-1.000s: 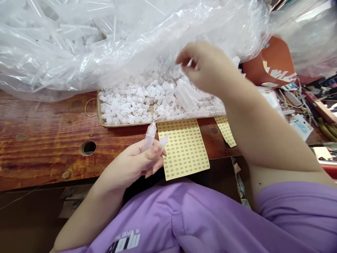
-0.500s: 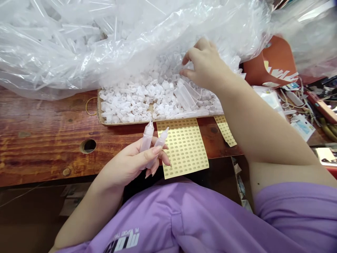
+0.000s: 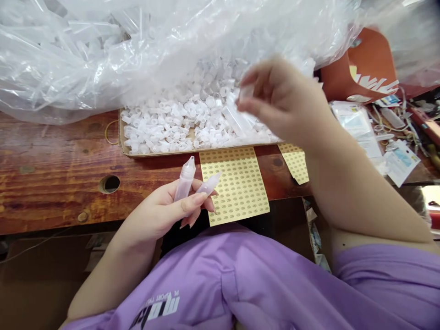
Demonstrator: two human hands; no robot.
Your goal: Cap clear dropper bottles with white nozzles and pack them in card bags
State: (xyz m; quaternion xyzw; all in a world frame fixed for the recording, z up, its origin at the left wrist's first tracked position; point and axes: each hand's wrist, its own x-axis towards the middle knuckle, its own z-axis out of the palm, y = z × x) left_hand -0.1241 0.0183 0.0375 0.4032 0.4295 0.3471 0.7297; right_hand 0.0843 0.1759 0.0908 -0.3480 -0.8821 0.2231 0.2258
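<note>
My left hand is closed around two small translucent dropper bottles in front of the tray. One dropper bottle stands nearly upright with a clear cap over its tip. The other bottle leans right under my thumb, its pointed nozzle bare. Over the right part of the shallow cardboard tray, my right hand, blurred by motion, pinches a small clear cap between thumb and fingers. Many white nozzle pieces fill the tray's left side, and some empty bottles lie across its middle.
A large clear plastic bag bulges behind the tray. Yellow sticker sheets overhang the wooden table's front edge. An orange container and packets lie at right. A round hole pierces the tabletop.
My right hand has lifted slightly from the pile, a clear cap now showing in its fingers. In my left hand, the uncapped bottle tilts further right.
</note>
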